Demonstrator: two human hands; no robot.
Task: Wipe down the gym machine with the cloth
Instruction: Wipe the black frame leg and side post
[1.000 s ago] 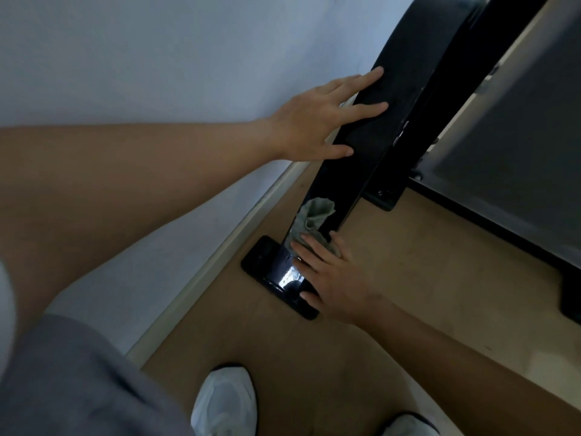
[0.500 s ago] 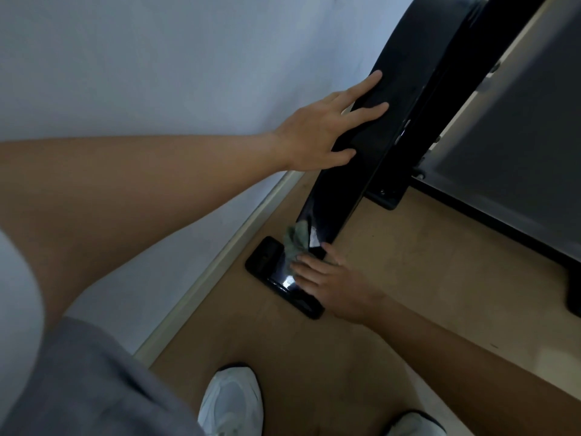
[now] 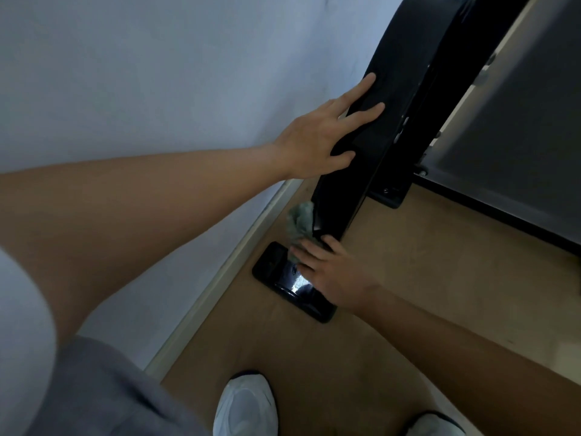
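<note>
Your left hand (image 3: pixel 327 133), at centre right of the frame, lies flat with the fingers spread wide on the sloping black upright (image 3: pixel 377 127) of the gym machine. It holds nothing; judged from its placement, it braces your lean and steadies the upright while the other hand works low. Your right hand (image 3: pixel 330 272), at lower centre right, presses the grey-green cloth (image 3: pixel 300 221) against the foot of that upright, where the upright meets the glossy black base plate (image 3: pixel 283 278) on the floor. The fingers lie extended over the lower part of the cloth, pinning it, not bunching it in a fist; the rest of the cloth rides up the upright's left edge, toward the wall (image 3: pixel 157 89) that fills the upper left. The cloth is thus in contact with the machine at its lowest joint, a spot where dust probably collects. The bright patch on the base plate beside your fingers is a reflection, which shows the surface is smooth and will likely show smears. The skirting board (image 3: pixel 220 272) runs diagonally just left of the base plate, leaving little room on that side; this probably explains reaching in from the right. The wooden floor (image 3: pixel 424 278) fills the lower right, and your white shoes (image 3: pixel 245 404) stand at the bottom edge.
</note>
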